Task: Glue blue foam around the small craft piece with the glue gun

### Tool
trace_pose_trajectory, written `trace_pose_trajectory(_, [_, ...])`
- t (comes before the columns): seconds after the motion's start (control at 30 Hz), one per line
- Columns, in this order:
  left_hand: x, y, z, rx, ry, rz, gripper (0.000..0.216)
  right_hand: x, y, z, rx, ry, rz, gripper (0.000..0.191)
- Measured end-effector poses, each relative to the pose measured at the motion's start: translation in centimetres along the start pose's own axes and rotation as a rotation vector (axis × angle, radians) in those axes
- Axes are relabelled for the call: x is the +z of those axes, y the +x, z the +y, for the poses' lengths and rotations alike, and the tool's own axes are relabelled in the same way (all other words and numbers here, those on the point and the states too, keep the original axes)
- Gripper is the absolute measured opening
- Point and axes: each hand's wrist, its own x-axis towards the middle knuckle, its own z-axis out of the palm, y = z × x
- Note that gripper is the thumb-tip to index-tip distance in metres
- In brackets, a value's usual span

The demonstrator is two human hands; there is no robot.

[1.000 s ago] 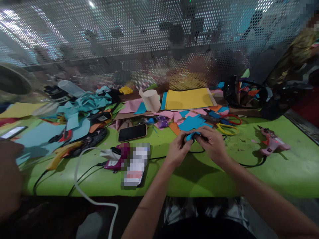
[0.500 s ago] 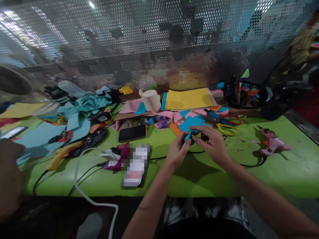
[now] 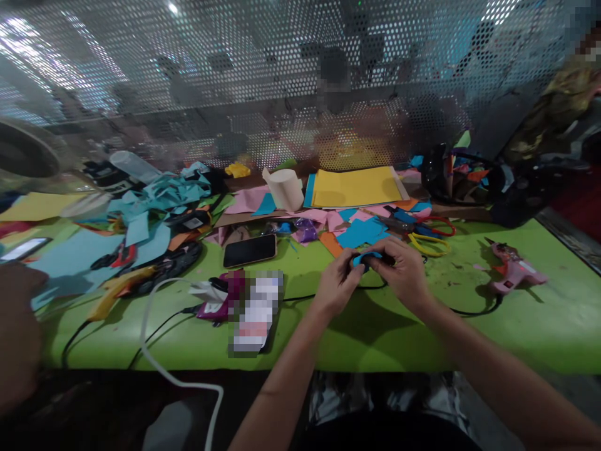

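Observation:
Both my hands meet over the green table (image 3: 422, 326) on a small blue paper piece (image 3: 365, 258). My left hand (image 3: 337, 280) pinches its left end with curled fingers. My right hand (image 3: 401, 268) closes its fingertips on the right end. The piece is mostly hidden between my fingers. A black cable (image 3: 300, 297) runs just under my hands. Blue paper sheets (image 3: 361, 230) lie right behind them.
A pink glue gun (image 3: 514, 268) lies to the right. Yellow-handled scissors (image 3: 429, 244) and red ones sit behind my hands. A dark phone (image 3: 249, 250), a paper roll (image 3: 285, 188), yellow sheets (image 3: 357, 185), a white cable (image 3: 178, 376) and teal paper scraps (image 3: 159, 194) fill the left and back.
My right fingers lifted and spread over the blue piece half a second ago, and now they have closed back down on it. My left hand stayed in place.

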Motion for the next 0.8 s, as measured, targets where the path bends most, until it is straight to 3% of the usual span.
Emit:
trace_pose_trajectory(0.37, [0.18, 0.07, 0.24, -0.023, -0.038, 0.003, 0.034, 0.16, -0.03, -0.12, 0.007, 0.03, 0.012, 0.006])
trace_pose_trajectory(0.5, [0.08, 0.05, -0.04, -0.113, -0.089, 0.057, 0.038, -0.08, 0.12, -0.38, 0.092, 0.076, -0.001, 0.023])
trace_pose_trajectory(0.6, [-0.07, 0.07, -0.05, -0.137, -0.124, 0.085, 0.041, -0.46, 0.31, -0.54, 0.081, 0.033, 0.017, 0.013])
trace_pose_trajectory(0.67, [-0.16, 0.08, 0.02, -0.114, -0.14, 0.097, 0.042, -0.63, 0.4, -0.5, -0.001, 0.0, -0.056, 0.007])
trace_pose_trajectory(0.8, [-0.32, 0.04, -0.01, -0.08, -0.128, 0.104, 0.041, -0.56, 0.37, -0.12, -0.098, -0.002, -0.216, 0.013])
